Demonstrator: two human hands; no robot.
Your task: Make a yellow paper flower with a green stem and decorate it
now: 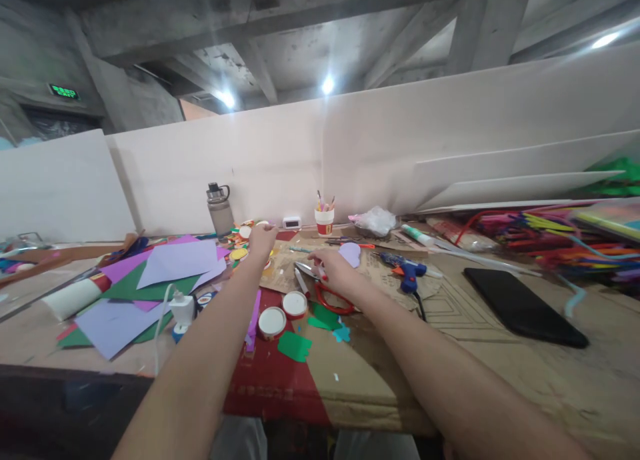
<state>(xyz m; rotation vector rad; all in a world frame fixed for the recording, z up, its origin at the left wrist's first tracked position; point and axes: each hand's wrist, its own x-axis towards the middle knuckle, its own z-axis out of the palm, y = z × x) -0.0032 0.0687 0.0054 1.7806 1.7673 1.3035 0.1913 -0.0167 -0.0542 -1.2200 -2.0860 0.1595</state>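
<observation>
My left hand [263,240] reaches to the back of the table, fingers closed together beside small coloured paper pieces [239,254]; what they pinch is too small to make out. Over the red-handled scissors [336,305] is my right hand [334,268], its fingers curled in. Whether it grips the scissors or something small is hidden. A white marker [301,282] lies just left of the scissors, and a lilac paper shape [350,253] is behind my right hand. Two white-lidded tubs [273,322] stand between my forearms, near green paper scraps [294,347].
A blue glue gun [413,275] and a black phone-like slab [523,307] lie to the right. Coloured paper sheets [177,263], a white charger [183,310] and a bottle [220,210] are at left. A cup of brushes [325,221] stands before the white board [280,153].
</observation>
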